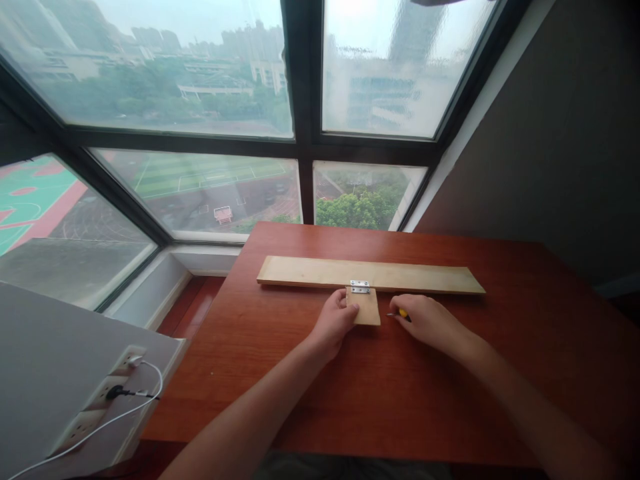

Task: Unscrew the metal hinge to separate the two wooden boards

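A long pale wooden board [310,271] lies across the table. At its near edge, a metal hinge [360,287] spans the board and a small wooden piece [367,310]. My left hand [336,317] grips that small piece by its left side, thumb on top. Just to the right, my right hand [425,319] is closed around a screwdriver [403,313] with a yellow and black handle. Its thin metal tip points left toward the small piece and is apart from it. Most of the handle is hidden by my fingers.
The reddish-brown table [280,387] stands against large windows [210,180] with dark frames. On the left, a low white wall holds sockets [103,393] with a white cable [159,373] and a black plug [116,392]. A grey wall [540,153] rises on the right.
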Available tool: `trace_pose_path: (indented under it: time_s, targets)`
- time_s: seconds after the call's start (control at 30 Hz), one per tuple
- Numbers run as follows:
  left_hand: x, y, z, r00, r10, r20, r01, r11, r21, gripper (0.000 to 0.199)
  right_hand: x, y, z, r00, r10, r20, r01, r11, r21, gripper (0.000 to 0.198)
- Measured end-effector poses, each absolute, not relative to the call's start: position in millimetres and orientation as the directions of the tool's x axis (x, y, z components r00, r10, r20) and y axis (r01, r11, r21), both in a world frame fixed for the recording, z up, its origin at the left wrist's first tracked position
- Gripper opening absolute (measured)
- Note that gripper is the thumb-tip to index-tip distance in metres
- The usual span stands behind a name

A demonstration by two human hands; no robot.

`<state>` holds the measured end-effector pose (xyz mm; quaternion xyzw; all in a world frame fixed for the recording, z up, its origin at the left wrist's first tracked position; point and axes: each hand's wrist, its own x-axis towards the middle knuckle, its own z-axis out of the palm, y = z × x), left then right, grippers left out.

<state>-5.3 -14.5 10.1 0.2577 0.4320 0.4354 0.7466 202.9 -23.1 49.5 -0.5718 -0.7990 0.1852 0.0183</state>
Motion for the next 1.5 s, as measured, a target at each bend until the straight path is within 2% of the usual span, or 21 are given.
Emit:
trace_pose_path:
  time_s: [0.1,0.3,0.43,0.6,0.73,0.83,0.97,1.1,1.27,1.5]
  targets:
    - [-5.8,-14.3,8.8,0.250,0.874,-0.417,-0.421,0.486,0.766,0.037,209.0,-31.4,43.4,-0.324,0.928,-0.182,0.924,0.269,-0.273,0.015]
    - [-7.0,-13.4,9.5,0.249,0.874,-0.418,-0.410,0.486,0.772,0.038,218.1,-37.9,42.2,-0.348,0.918,-0.191,0.901,0.271,-0.339,0.014]
    - [-6.7,-13.4,9.3,0.257,0.874,-0.413,-0.410,0.485,0.772,0.039,220.5,-35.2,52.2,-0.311,0.944,-0.113,0.903,0.256,-0.346,0.011]
    - [-5.7,-12.9,4.9,0.257,0.878,-0.404,-0.422,0.478,0.770,0.039,221.4,-35.4,103.5,-0.322,0.946,0.025,0.855,0.302,-0.422,0.028]
    - [-5.3,-12.5,4.6,0.258,0.882,-0.394,-0.422,0.470,0.775,0.038,220.4,-35.8,154.4,-0.295,0.955,0.040,0.843,0.280,-0.459,0.013]
    - [-5.1,-12.1,6.0,0.270,0.881,-0.388,-0.416,0.470,0.778,0.036,216.3,-30.6,172.0,-0.226,0.960,0.164,0.828,0.278,-0.488,0.013]
    - [-5.4,-11.6,6.6,0.269,0.875,-0.403,-0.404,0.482,0.777,0.035,204.2,-20.9,168.8,-0.079,0.940,0.331,0.794,0.260,-0.550,0.016]
    - [-6.0,-11.9,6.9,0.279,0.874,-0.397,-0.400,0.482,0.779,0.036,189.0,-16.1,158.0,-0.023,0.903,0.430,0.730,0.309,-0.610,0.019]
    - [-6.2,-12.2,8.9,0.267,0.874,-0.406,-0.412,0.485,0.772,0.038,175.9,-15.4,148.7,-0.015,0.882,0.471,0.696,0.347,-0.628,0.017]
    - [-5.1,-11.6,9.5,0.271,0.876,-0.400,-0.423,0.481,0.768,0.036,172.4,-13.2,141.9,-0.023,0.860,0.511,0.720,0.368,-0.588,0.015]
